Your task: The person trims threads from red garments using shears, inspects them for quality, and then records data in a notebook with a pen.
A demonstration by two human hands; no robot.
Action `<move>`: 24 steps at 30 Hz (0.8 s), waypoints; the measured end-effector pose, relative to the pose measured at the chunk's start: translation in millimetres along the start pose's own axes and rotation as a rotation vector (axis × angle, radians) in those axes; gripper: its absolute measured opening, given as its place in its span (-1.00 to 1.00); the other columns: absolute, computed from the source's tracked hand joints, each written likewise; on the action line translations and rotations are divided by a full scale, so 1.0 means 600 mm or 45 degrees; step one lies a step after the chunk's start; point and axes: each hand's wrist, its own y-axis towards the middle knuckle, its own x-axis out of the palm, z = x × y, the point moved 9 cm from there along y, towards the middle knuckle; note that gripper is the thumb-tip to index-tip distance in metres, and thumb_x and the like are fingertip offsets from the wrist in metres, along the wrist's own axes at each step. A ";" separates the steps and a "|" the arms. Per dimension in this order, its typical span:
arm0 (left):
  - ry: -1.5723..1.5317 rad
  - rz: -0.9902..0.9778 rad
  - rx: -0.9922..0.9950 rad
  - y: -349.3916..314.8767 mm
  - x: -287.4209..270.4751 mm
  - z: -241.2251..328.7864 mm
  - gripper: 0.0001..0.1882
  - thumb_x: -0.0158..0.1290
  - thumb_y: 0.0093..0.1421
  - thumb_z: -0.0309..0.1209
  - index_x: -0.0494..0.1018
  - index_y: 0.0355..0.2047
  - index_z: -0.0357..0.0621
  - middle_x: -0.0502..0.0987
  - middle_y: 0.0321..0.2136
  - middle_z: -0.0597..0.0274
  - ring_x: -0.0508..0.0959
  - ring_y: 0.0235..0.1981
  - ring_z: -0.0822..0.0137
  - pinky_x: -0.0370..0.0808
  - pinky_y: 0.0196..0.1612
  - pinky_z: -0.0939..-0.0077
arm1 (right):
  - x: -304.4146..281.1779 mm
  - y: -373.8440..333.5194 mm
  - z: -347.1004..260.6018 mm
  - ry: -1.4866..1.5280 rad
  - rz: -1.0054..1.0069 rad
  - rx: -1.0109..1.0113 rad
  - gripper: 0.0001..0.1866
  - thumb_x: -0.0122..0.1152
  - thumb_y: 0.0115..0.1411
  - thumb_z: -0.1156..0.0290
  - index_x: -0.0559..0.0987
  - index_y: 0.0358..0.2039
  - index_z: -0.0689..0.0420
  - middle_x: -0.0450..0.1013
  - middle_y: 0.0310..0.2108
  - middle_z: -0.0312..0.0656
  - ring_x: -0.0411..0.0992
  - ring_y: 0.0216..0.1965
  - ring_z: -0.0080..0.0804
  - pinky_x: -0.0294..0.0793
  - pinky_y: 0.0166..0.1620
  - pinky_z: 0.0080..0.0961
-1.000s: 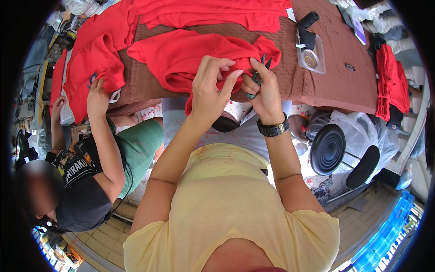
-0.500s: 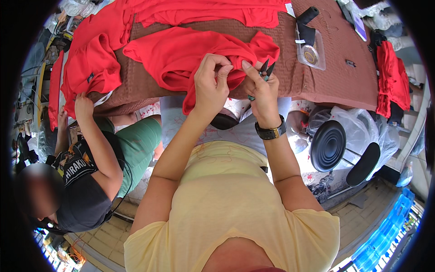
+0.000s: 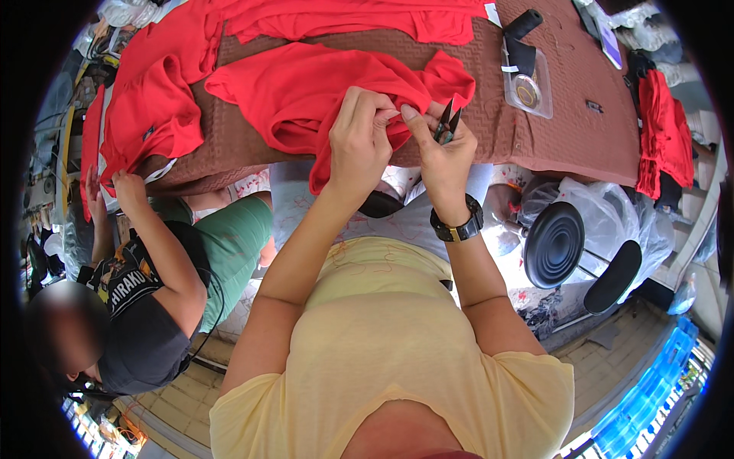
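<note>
A red garment point(image 3: 306, 88) lies bunched on the brown cloth-covered table in front of me, its near edge hanging over the table's side. My left hand point(image 3: 359, 141) is closed in a pinch on the garment's edge. Close beside it, my right hand point(image 3: 446, 157) has thumb and fingers at the same edge. Small thread snips point(image 3: 448, 126) rest in that right hand, their dark blades apart and pointing up and away from me. Whatever fine bit lies between my fingertips is too small to make out.
More red garments point(image 3: 352, 21) lie at the back and left of the brown table point(image 3: 566, 141). A co-worker point(image 3: 172, 283) at left handles one. A clear plastic tray point(image 3: 539, 103) with black items stands at right. Red cloth point(image 3: 664, 138) hangs far right, above a black round stool point(image 3: 554, 245).
My right hand has turned slightly, and the snips in it stand a little more upright. My left hand stays almost in place. The co-worker's hands have shifted at the left garment.
</note>
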 end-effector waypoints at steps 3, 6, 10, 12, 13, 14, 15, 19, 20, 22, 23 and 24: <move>-0.141 -0.045 -0.196 -0.010 0.018 -0.033 -0.92 0.01 0.26 -0.63 0.32 -0.32 -0.29 0.35 -0.41 0.12 0.48 -0.43 0.27 0.47 -0.34 0.45 | -0.003 -0.001 0.008 0.041 0.018 0.089 -0.76 0.40 0.15 0.52 0.58 -0.19 0.31 0.56 -0.42 -0.27 0.44 -0.42 -0.71 0.40 -0.38 -0.74; -0.586 -0.096 -0.512 -0.022 0.036 -0.054 -0.92 -0.04 0.33 -0.57 0.29 -0.32 -0.28 0.33 -0.41 0.17 0.47 -0.40 0.33 0.45 -0.32 0.49 | -0.006 0.001 0.003 0.024 0.022 0.107 -0.79 0.39 0.18 0.47 0.57 -0.24 0.29 0.55 -0.43 -0.26 0.42 -0.43 -0.71 0.38 -0.41 -0.72; -1.027 -0.051 -0.744 -0.034 0.053 -0.064 -0.85 -0.11 0.44 -0.46 0.31 -0.30 -0.26 0.34 -0.38 0.31 0.43 -0.36 0.52 0.45 -0.28 0.57 | -0.003 -0.010 -0.026 -0.174 -0.087 0.121 -0.76 0.16 0.34 0.32 0.53 -0.30 0.28 0.52 -0.46 -0.17 0.42 -0.46 -0.64 0.36 -0.43 -0.60; -0.860 -0.085 -0.655 -0.034 0.049 -0.070 -0.87 -0.11 0.44 -0.46 0.32 -0.28 -0.25 0.36 -0.39 0.34 0.42 -0.36 0.55 0.45 -0.32 0.59 | 0.003 -0.032 -0.034 -0.285 -0.212 0.177 -0.67 -0.01 0.41 0.25 0.51 -0.30 0.30 0.48 -0.50 -0.12 0.42 -0.48 -0.53 0.36 -0.41 -0.52; -0.777 -0.101 -0.610 -0.033 0.046 -0.072 -0.88 -0.11 0.44 -0.46 0.33 -0.27 -0.24 0.37 -0.40 0.35 0.41 -0.37 0.57 0.46 -0.34 0.60 | 0.014 -0.043 -0.037 -0.343 -0.302 0.159 -0.63 -0.09 0.43 0.23 0.50 -0.29 0.32 0.44 -0.52 -0.09 0.41 -0.49 -0.47 0.35 -0.39 -0.48; -0.780 -0.116 -0.645 -0.034 0.047 -0.071 -0.88 -0.11 0.44 -0.46 0.33 -0.27 -0.23 0.37 -0.41 0.36 0.40 -0.38 0.58 0.45 -0.36 0.61 | 0.025 -0.051 -0.039 -0.404 -0.390 0.140 -0.58 -0.18 0.45 0.21 0.49 -0.28 0.33 0.41 -0.54 -0.07 0.40 -0.50 -0.40 0.35 -0.38 -0.44; -0.782 -0.130 -0.680 -0.034 0.047 -0.068 -0.89 -0.11 0.44 -0.46 0.33 -0.26 -0.23 0.37 -0.43 0.36 0.39 -0.40 0.59 0.44 -0.38 0.62 | 0.032 -0.056 -0.037 -0.403 -0.428 0.140 -0.56 -0.25 0.45 0.22 0.48 -0.26 0.36 0.30 -0.59 -0.05 0.33 -0.51 -0.26 0.34 -0.35 -0.37; -0.907 -0.094 -0.818 -0.037 0.047 -0.057 -0.90 -0.08 0.44 -0.43 0.36 -0.24 -0.17 0.33 -0.42 0.46 0.29 -0.47 0.68 0.31 -0.42 0.76 | 0.036 -0.055 -0.021 -0.287 -0.513 0.189 -0.55 -0.24 0.46 0.20 0.49 -0.26 0.34 0.28 -0.59 -0.14 0.26 -0.56 -0.40 0.29 -0.42 -0.41; -0.923 -0.082 -0.835 -0.038 0.049 -0.058 -0.90 -0.08 0.44 -0.43 0.36 -0.24 -0.17 0.33 -0.43 0.46 0.28 -0.48 0.68 0.28 -0.44 0.76 | 0.036 -0.056 -0.014 -0.254 -0.510 0.246 -0.55 -0.24 0.46 0.19 0.48 -0.28 0.33 0.28 -0.58 -0.17 0.25 -0.56 -0.44 0.28 -0.44 -0.43; -0.955 -0.058 -0.868 -0.042 0.053 -0.061 -0.91 -0.08 0.44 -0.44 0.36 -0.23 -0.17 0.32 -0.46 0.48 0.26 -0.50 0.69 0.23 -0.49 0.76 | 0.035 -0.056 -0.002 -0.176 -0.502 0.337 -0.56 -0.22 0.46 0.17 0.46 -0.31 0.31 0.28 -0.57 -0.22 0.22 -0.57 -0.51 0.25 -0.46 -0.47; -0.953 -0.075 -0.877 -0.042 0.054 -0.059 -0.91 -0.07 0.43 -0.43 0.36 -0.23 -0.17 0.32 -0.48 0.48 0.25 -0.52 0.70 0.22 -0.50 0.76 | 0.035 -0.057 0.004 -0.132 -0.497 0.372 -0.56 -0.22 0.46 0.16 0.45 -0.33 0.29 0.28 -0.56 -0.25 0.20 -0.57 -0.55 0.24 -0.48 -0.50; -0.951 -0.092 -0.886 -0.041 0.053 -0.055 -0.91 -0.07 0.43 -0.43 0.37 -0.23 -0.17 0.31 -0.49 0.49 0.25 -0.53 0.70 0.20 -0.51 0.76 | 0.035 -0.057 0.008 -0.089 -0.491 0.407 -0.56 -0.21 0.46 0.15 0.43 -0.34 0.28 0.27 -0.55 -0.28 0.19 -0.58 -0.58 0.22 -0.49 -0.52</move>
